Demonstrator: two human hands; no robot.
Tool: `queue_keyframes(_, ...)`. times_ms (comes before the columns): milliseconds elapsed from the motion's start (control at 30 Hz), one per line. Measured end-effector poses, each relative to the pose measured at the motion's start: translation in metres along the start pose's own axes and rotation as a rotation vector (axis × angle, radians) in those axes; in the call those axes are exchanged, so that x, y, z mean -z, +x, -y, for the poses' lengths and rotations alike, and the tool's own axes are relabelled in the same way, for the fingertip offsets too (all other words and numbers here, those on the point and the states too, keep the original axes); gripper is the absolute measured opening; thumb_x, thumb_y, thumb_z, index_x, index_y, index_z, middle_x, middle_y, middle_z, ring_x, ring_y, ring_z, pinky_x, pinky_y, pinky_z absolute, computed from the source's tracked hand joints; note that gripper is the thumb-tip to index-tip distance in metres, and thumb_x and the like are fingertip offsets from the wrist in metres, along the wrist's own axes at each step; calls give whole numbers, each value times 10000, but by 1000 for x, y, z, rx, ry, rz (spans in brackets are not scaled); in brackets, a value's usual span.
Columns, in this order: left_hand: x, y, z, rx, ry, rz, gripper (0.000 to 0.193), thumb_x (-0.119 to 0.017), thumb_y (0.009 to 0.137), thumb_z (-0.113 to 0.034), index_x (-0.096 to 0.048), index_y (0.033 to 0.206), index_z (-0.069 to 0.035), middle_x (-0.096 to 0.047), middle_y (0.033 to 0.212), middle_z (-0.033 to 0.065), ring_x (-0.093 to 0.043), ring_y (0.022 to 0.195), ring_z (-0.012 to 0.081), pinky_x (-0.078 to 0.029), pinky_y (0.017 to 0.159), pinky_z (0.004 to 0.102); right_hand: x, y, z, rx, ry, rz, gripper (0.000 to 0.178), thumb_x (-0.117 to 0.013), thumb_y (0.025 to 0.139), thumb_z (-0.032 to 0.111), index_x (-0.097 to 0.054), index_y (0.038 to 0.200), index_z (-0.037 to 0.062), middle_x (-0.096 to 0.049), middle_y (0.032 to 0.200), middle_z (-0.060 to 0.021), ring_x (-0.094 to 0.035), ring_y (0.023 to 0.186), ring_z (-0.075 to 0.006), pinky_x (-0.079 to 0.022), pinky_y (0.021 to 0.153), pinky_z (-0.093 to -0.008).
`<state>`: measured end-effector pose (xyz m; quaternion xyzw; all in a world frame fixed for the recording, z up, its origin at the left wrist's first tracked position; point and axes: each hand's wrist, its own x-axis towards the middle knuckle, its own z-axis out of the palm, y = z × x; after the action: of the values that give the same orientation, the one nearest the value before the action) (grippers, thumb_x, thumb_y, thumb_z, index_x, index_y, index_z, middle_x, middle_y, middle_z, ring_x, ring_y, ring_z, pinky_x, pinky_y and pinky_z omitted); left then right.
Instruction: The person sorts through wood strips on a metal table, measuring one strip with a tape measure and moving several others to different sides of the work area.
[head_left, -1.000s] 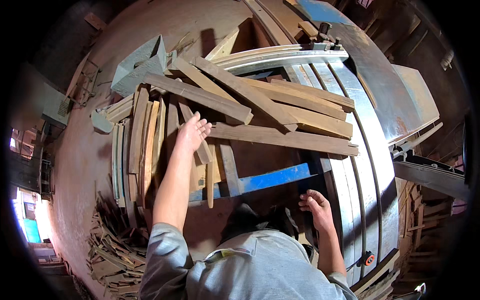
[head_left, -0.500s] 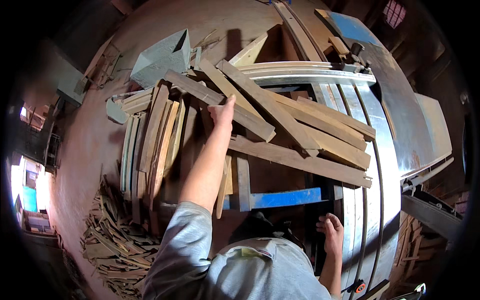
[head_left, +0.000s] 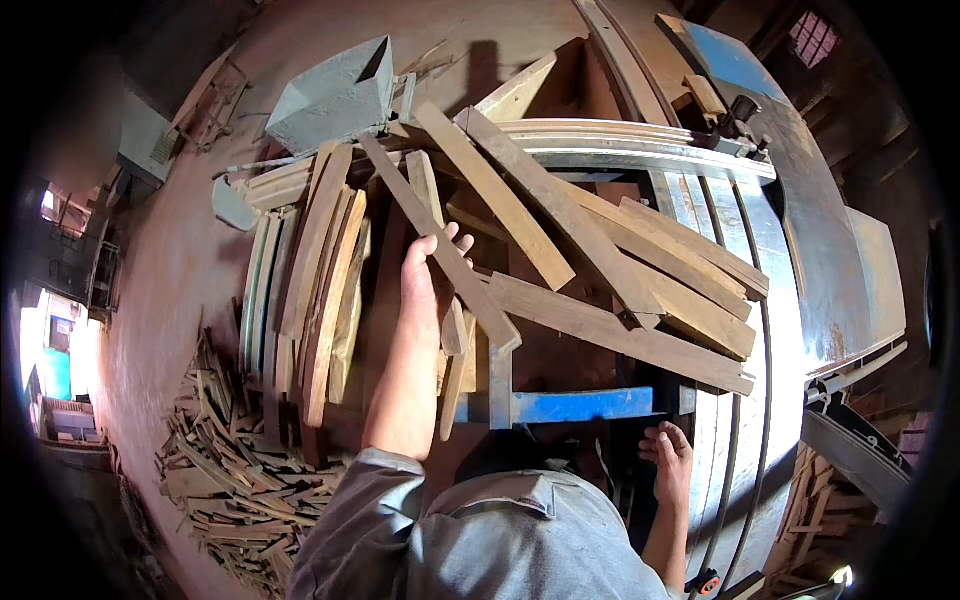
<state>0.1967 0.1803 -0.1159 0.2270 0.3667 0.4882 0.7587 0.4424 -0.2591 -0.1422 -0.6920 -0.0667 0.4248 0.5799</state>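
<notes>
My left hand [head_left: 428,280] grips a narrow wooden board [head_left: 482,304] around its middle, thumb on one side and fingers on the other. The board slants from the far left down towards me, over other timber. To its right lie two more slanting boards, a shorter plank [head_left: 500,200] and a longer plank [head_left: 560,215]. Beneath them a wide board [head_left: 620,325] reaches right onto the metal machine table [head_left: 785,330]. Low on the right, my right hand [head_left: 668,458] hangs beside the table edge, fingers loosely bent and apart, with nothing visible in it.
Upright-looking strips of wood [head_left: 320,290] are stacked at left, beside a grey metal hopper [head_left: 335,100]. Offcuts [head_left: 235,490] pile on the floor at lower left. A blue frame bar [head_left: 580,404] crosses in front of me. An aluminium fence rail [head_left: 640,150] spans the far side.
My left hand has swung the held board to a steeper slant, its near end coming left and towards me, away from the neighbouring plank. The right hand has barely moved.
</notes>
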Motion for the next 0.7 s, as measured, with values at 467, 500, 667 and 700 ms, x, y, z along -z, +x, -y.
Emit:
queue_keyframes(467,14,-75,-5,-15,16,323,499,-673,908,-443,-597,1189,-38,-644,1069,97,-654,821,240,-573,673,416,1,-4,-10,-3,-17,77,356,-671,1019,212,-633,1287,-19,-724,1136,-138,-706,932,-197,-581,812,-332)
queue_keyframes(500,18,-77,-8,24,11,380,487,-667,914,-434,-595,1185,-36,-643,1071,96,-654,815,238,-571,671,413,0,-6,-11,-5,-14,75,350,-671,1019,207,-635,1285,-17,-726,1134,-137,-706,932,-195,-581,811,-331)
queue_keyframes(667,25,-88,3,9,96,304,401,-641,908,-337,-589,1187,-54,-639,1012,95,-647,748,238,-562,656,407,5,-10,-15,-9,13,93,343,-668,1020,192,-633,1289,-17,-727,1138,-139,-706,935,-190,-581,810,-329)
queue_keyframes(700,31,-89,2,118,83,335,419,-648,894,-309,-575,1212,-46,-649,1024,103,-660,756,243,-574,665,412,7,-11,-15,-7,15,96,343,-667,1020,191,-632,1291,-18,-727,1142,-140,-706,934,-189,-580,810,-328)
